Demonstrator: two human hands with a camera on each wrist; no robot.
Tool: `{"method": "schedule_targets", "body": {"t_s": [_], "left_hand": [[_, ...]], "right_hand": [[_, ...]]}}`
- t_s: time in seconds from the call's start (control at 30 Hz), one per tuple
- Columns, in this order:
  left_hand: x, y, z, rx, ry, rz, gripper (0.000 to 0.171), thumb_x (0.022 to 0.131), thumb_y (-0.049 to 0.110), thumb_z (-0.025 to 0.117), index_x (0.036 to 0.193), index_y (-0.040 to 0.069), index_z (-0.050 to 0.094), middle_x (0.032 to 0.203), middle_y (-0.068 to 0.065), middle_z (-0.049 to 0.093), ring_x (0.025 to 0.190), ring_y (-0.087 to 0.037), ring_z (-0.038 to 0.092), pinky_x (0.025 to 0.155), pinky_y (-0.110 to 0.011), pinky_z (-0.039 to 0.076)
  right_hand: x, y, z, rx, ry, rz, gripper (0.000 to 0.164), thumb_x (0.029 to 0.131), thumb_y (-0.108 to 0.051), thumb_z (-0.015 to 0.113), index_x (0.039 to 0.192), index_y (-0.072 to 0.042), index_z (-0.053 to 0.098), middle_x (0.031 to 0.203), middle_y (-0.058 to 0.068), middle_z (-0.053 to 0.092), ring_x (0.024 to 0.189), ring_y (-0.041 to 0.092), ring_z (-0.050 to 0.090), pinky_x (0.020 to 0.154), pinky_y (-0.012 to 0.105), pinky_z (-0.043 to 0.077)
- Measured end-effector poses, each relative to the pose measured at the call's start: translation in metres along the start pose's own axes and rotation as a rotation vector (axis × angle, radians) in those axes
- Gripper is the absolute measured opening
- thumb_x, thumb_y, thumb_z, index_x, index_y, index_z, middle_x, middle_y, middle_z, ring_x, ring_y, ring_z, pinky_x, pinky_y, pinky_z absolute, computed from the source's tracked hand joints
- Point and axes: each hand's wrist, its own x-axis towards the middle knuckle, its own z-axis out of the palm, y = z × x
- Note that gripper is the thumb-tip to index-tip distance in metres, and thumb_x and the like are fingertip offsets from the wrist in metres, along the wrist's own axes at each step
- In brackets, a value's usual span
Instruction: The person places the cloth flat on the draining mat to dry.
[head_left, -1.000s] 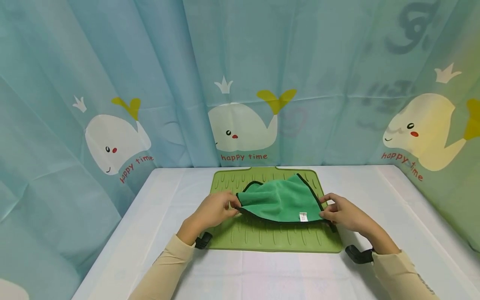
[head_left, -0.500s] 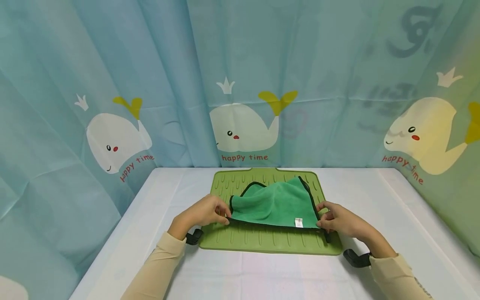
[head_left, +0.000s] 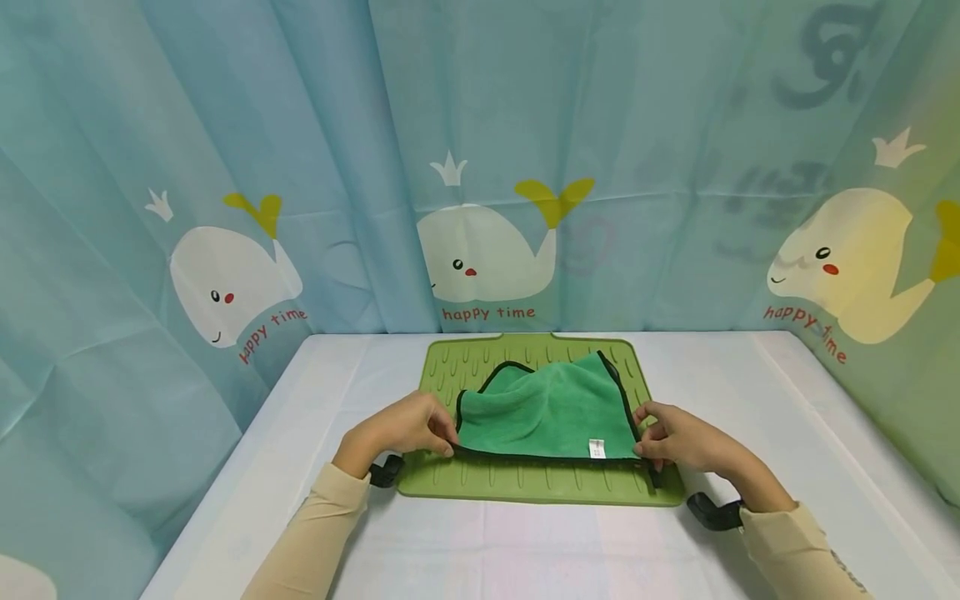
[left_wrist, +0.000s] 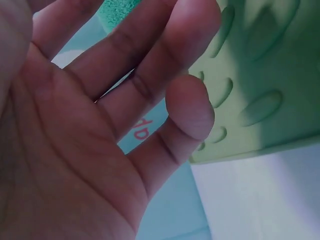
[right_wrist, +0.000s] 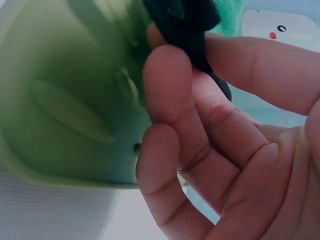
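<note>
A green cloth [head_left: 551,408] with black edging and a small white label [head_left: 597,448] lies rumpled on a light green ridged mat [head_left: 525,485]. Its back left part is folded and its near edge runs almost straight. The left hand [head_left: 408,425] pinches the near left corner; in the left wrist view only a scrap of cloth [left_wrist: 117,14] shows past the fingers, and the thumb contact is out of sight. At the near right corner, the right hand [head_left: 686,440] pinches the black edging [right_wrist: 187,30] between thumb and fingers.
The mat sits on a white-covered table [head_left: 555,550]. Behind and along both sides hangs a blue curtain [head_left: 637,275] printed with whales. Each wrist wears a black device, such as the right camera mount [head_left: 712,512].
Both hands have drawn the cloth's near edge toward the person, the left hand also moving left. The edge is straighter and wider now; the last half second shows hardly any movement.
</note>
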Motion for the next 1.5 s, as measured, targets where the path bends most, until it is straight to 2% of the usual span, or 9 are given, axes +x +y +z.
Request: {"method": "schedule_targets", "body": {"t_s": [0.4,0.67,0.93,1.07,1.17,1.27,1.33,1.4,1.5], "left_hand": [[-0.004,0.006,0.004,0.051,-0.039,-0.046,0.007,0.082,0.006,0.085,0.084,0.012,0.082,0.083,0.006,0.075,0.071,-0.007,0.066,0.064,-0.026,0.054],[-0.007,0.012,0.006,0.075,-0.064,-0.054,0.009,0.080,0.004,0.085,0.082,0.012,0.081,0.079,0.006,0.075,0.067,-0.007,0.064,0.062,-0.025,0.053],[-0.007,0.013,0.011,0.075,-0.090,-0.109,0.011,0.079,0.004,0.086,0.081,0.013,0.080,0.074,0.005,0.073,0.064,-0.010,0.061,0.058,-0.026,0.050],[-0.007,0.012,0.010,0.078,-0.108,-0.103,0.008,0.082,0.009,0.086,0.080,0.015,0.081,0.075,0.006,0.073,0.064,-0.009,0.060,0.059,-0.025,0.049],[-0.007,0.011,0.007,0.065,-0.115,-0.099,0.009,0.086,0.019,0.083,0.078,0.017,0.080,0.074,0.007,0.072,0.062,-0.007,0.056,0.059,-0.024,0.047],[-0.007,0.009,0.004,0.041,-0.078,-0.083,0.023,0.092,0.028,0.078,0.075,0.013,0.077,0.068,0.007,0.064,0.058,-0.006,0.048,0.057,-0.025,0.042],[-0.006,0.008,0.001,0.030,-0.023,-0.071,0.029,0.095,0.030,0.074,0.076,0.009,0.075,0.064,0.007,0.058,0.056,-0.007,0.043,0.056,-0.025,0.040],[-0.004,0.007,-0.001,0.037,0.048,-0.051,0.028,0.098,0.029,0.071,0.080,0.007,0.074,0.064,0.006,0.055,0.055,-0.007,0.040,0.056,-0.025,0.038],[-0.001,0.007,-0.004,0.065,0.173,-0.050,0.020,0.099,0.026,0.069,0.088,0.011,0.075,0.067,0.002,0.060,0.055,-0.008,0.044,0.056,-0.026,0.041]], "right_hand": [[0.000,-0.001,0.004,-0.017,-0.039,0.036,0.033,0.098,-0.008,0.065,0.118,0.006,0.042,0.069,0.002,0.054,0.060,0.016,0.051,0.055,0.029,0.041],[0.001,-0.004,0.004,-0.041,-0.087,0.016,0.026,0.099,-0.007,0.064,0.111,0.003,0.043,0.069,0.001,0.054,0.057,0.014,0.048,0.054,0.029,0.043],[0.000,-0.004,0.005,-0.028,-0.113,0.025,0.027,0.099,-0.008,0.066,0.109,0.002,0.043,0.069,0.001,0.055,0.055,0.014,0.048,0.054,0.028,0.043],[0.000,-0.002,0.005,-0.032,-0.116,0.027,0.027,0.099,-0.009,0.066,0.109,0.001,0.044,0.069,0.001,0.056,0.055,0.015,0.048,0.054,0.029,0.043],[-0.001,-0.002,0.002,-0.040,-0.108,0.034,0.026,0.099,-0.013,0.066,0.109,0.001,0.046,0.071,0.003,0.059,0.056,0.015,0.049,0.054,0.030,0.044],[-0.002,-0.002,-0.001,-0.045,-0.085,0.040,0.025,0.101,-0.016,0.064,0.110,0.002,0.049,0.076,0.006,0.064,0.059,0.016,0.050,0.055,0.031,0.046],[-0.002,-0.002,-0.004,-0.043,-0.058,0.048,0.026,0.102,-0.018,0.063,0.111,0.003,0.051,0.078,0.008,0.065,0.060,0.016,0.052,0.056,0.031,0.047],[-0.002,-0.001,-0.006,-0.045,-0.018,0.051,0.026,0.102,-0.018,0.062,0.112,0.003,0.052,0.080,0.009,0.066,0.061,0.015,0.051,0.056,0.031,0.047],[0.000,-0.001,-0.009,-0.053,0.061,0.046,0.024,0.101,-0.017,0.062,0.111,0.004,0.055,0.082,0.011,0.066,0.061,0.014,0.051,0.057,0.030,0.046]]}}
